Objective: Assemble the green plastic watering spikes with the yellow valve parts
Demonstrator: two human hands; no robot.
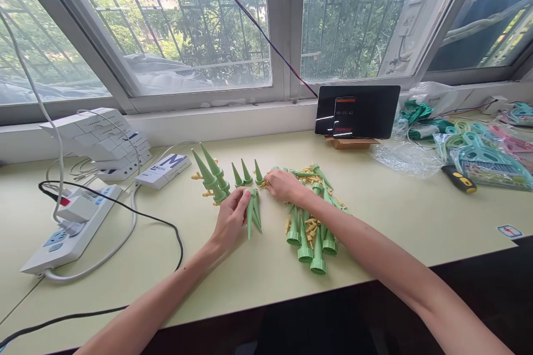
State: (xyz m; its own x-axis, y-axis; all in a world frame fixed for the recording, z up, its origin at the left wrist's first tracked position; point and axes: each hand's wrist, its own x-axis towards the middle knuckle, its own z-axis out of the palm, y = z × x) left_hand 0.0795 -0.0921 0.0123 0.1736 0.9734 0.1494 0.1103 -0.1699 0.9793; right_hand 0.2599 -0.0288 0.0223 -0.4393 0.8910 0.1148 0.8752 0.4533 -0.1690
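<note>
My left hand (232, 215) is closed at the wide end of a green plastic spike (250, 215), with more spike tips close beside it pointing toward me. My right hand (283, 185) is pinched beside a small upright green cone (259, 171), over some yellow bits; what its fingertips hold is hidden. Two more small cones (242, 172) stand behind my left hand. Left of them are taller green spikes (208, 175) with yellow nozzles (196, 176) sticking out. Under and beside my right forearm lies a heap of green spikes (305, 254) mixed with small yellow nozzles (311, 228).
At the left are a white power strip (79, 227), cables, a white box (164, 171) and stacked white boxes (97, 141). A tablet (358, 112) with a phone timer leans by the window. Bagged brush sets (485, 158) and a black-yellow tool handle (458, 179) lie at the right.
</note>
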